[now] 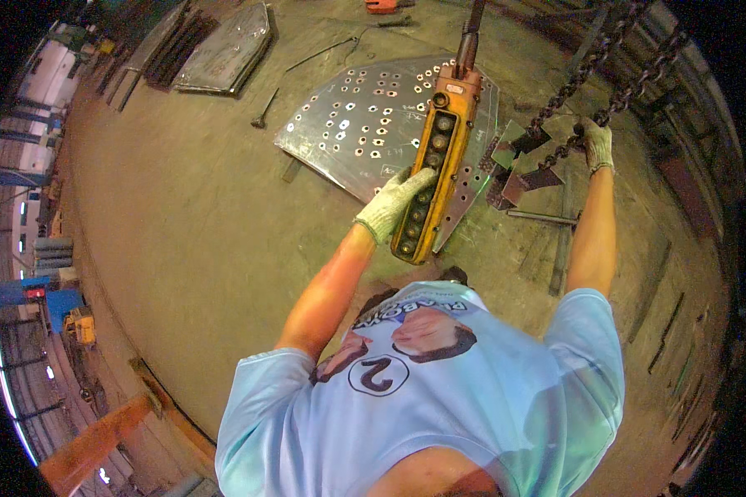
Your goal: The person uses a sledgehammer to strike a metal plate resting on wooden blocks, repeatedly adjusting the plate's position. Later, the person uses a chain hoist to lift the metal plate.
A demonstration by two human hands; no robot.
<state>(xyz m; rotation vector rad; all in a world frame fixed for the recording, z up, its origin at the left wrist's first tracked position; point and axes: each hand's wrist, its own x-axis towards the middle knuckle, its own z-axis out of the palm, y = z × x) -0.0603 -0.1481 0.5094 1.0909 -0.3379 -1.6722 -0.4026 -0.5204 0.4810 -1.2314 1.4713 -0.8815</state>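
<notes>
My gloved left hand is closed round a long yellow crane pendant control, its thumb side over the row of round black buttons. The pendant hangs upright from a thick dark cable. Off to the right, my gloved right hand grips a heavy lifting chain. A second chain runs alongside, and metal lifting clamps hang at the lower ends, beside the plate's right edge. Beneath the pendant lies a large steel plate with rows of drilled holes and chalk marks; the pendant hides part of it.
Stacked flat plates lie at the far left. A hammer-like rod rests on the concrete floor, with a thin bent rod beyond. Long steel sections line the right. An orange beam is at lower left.
</notes>
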